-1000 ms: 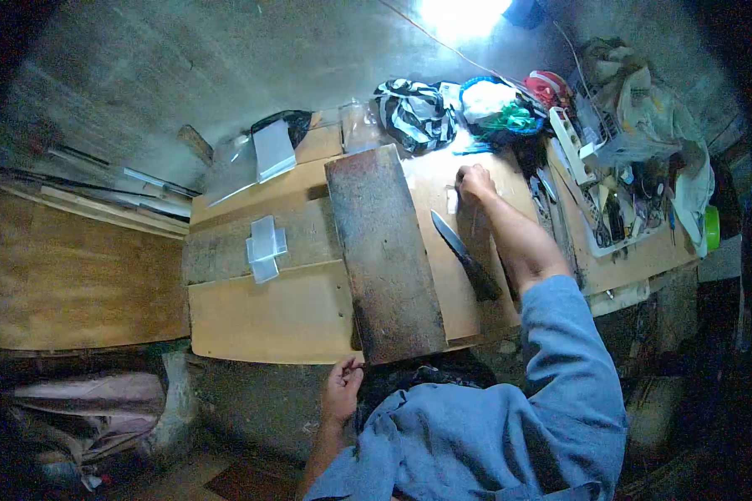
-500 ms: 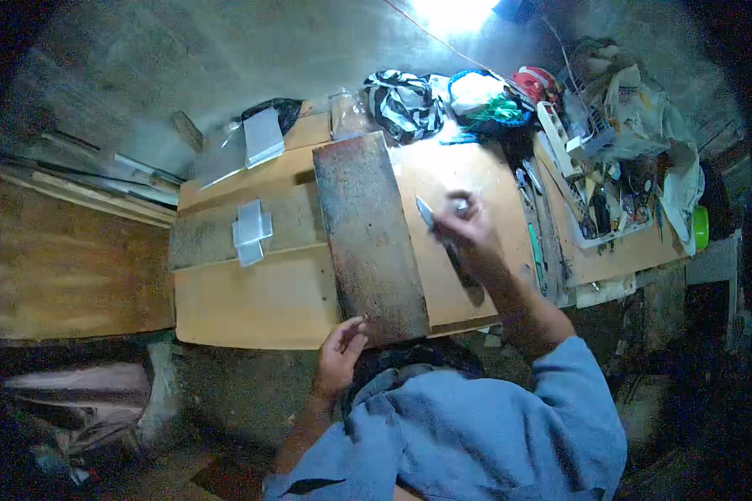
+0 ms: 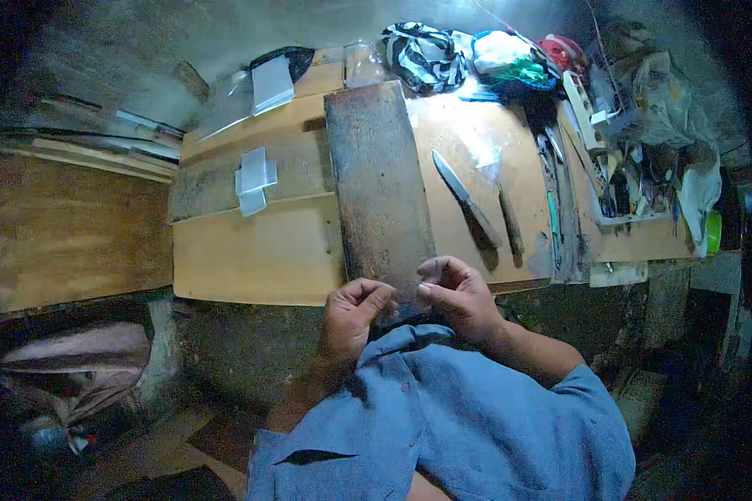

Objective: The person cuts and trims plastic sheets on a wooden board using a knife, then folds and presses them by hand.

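A long, dark, worn board (image 3: 378, 179) lies across the bench and reaches toward my body. Over its near end are both my hands, close together and a little apart. The fingers of my left hand (image 3: 355, 313) are curled, thumb against forefinger. My right hand (image 3: 459, 296) is pinched in the same way, facing the left. Whatever lies between the fingertips is too small or blurred to name. To the right of the board rests a knife (image 3: 454, 179) with a pale blade and dark handle. Beside it lies a second tool with a brown handle (image 3: 510, 224) and a thin blade.
White folded sheets (image 3: 255, 179) sit on a grey plank at left, with more paper (image 3: 272, 83) behind. Bags (image 3: 426, 58) line the back edge. A white power strip (image 3: 583, 108) and a tool tray (image 3: 635, 209) stand at right. Wood strips (image 3: 83, 159) lie far left.
My right hand has come from above the knives back to the board's near end, beside my left hand. Both knives now show plainly on the bench. The view has shifted slightly.
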A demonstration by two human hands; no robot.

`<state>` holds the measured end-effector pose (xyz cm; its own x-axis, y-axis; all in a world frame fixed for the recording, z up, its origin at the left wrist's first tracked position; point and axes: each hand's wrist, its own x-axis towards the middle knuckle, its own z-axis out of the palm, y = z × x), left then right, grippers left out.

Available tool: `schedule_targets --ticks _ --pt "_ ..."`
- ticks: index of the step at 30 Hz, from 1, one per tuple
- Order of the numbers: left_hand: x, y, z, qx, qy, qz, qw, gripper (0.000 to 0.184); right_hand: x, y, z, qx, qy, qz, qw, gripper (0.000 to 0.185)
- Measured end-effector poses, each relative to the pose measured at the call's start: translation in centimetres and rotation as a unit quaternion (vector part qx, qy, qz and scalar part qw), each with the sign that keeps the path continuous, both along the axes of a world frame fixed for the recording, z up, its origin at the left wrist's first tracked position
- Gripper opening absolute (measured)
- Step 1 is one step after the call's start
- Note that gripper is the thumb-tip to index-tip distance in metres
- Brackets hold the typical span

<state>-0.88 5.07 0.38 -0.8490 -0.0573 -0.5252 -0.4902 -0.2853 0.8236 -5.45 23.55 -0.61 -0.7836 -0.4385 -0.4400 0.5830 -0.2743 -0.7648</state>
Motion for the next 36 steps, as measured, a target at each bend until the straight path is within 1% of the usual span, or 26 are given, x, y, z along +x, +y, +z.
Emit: schedule_targets --ticks 1,3,7,10,13,15,16,18,19,21,24,28,30,32,34,36 --pt "0.0 -0.4 0.0 0.008 0.01 0.012 1.0 0.012 0.1 0.0 0.1 -0.001 -0.002 0.003 1.0 0.026" --pt "-0.1 -1.2 0.2 0.026 0.012 0.025 0.999 0.013 0.3 0.0 0.3 -0.018 -0.035 0.025 0.999 0.014" --pt "0.4 -1.2 0.5 0.019 -0.002 0.006 1.0 0.01 0.5 -0.1 -0.1 -0.023 -0.032 0.019 0.999 0.014" --pt "0.5 -1.1 0.1 0.006 -0.002 -0.011 1.0 0.011 0.4 0.1 -0.5 0.002 -0.021 0.014 1.0 0.014" --pt "0.6 -1.2 -0.4 0.007 -0.031 0.004 0.999 0.013 0.4 0.4 -0.8 0.024 -0.004 0.019 1.0 0.012" --pt "0.5 -1.0 0.0 0.009 -0.025 0.002 1.0 0.016 0.6 0.5 -1.2 0.048 0.038 0.024 0.998 0.012" --pt "0.6 -1.0 -0.2 0.008 -0.024 0.001 1.0 0.016 0.7 0.6 -1.1 0.048 0.038 0.023 0.998 0.012" --pt "1.0 -1.0 -0.9 -0.06 0.029 -0.032 0.997 0.018 0.9 0.7 -0.7 0.051 0.027 0.024 0.998 0.012" --pt "1.1 -1.0 -1.0 -0.061 0.029 -0.033 0.997 0.018 1.0 0.7 -0.5 0.051 0.027 0.023 0.998 0.012" --pt "1.3 -0.9 -1.2 -0.086 0.047 -0.037 0.994 0.02 1.2 0.8 -0.1 0.105 0.065 0.035 0.992 0.012" --pt "1.6 -0.7 -1.0 -0.074 0.066 -0.009 0.995 0.024 1.6 0.6 -0.9 0.104 0.08 0.028 0.991 0.013" --pt "1.7 -0.4 -1.2 -0.081 0.091 0.001 0.993 0.02 1.7 0.5 0.3 0.063 0.068 0.016 0.996 0.014" --pt "2.2 -0.8 -1.5 -0.089 0.076 -0.028 0.993 0.019 1.9 0.6 -0.1 0.092 0.048 0.033 0.994 0.013" --pt "2.6 -1.1 -2.0 -0.077 0.067 -0.036 0.994 0.022 2.0 0.7 0.1 0.081 0.043 0.041 0.995 0.013" --pt "2.5 -0.8 -1.6 -0.064 0.058 -0.043 0.995 0.024 2.2 0.6 0.0 0.071 0.037 0.049 0.996 0.013" --pt "2.3 0.1 -0.8 -0.09 0.067 -0.027 0.993 0.023 2.4 0.3 -0.4 0.051 0.096 0.028 0.994 0.013"
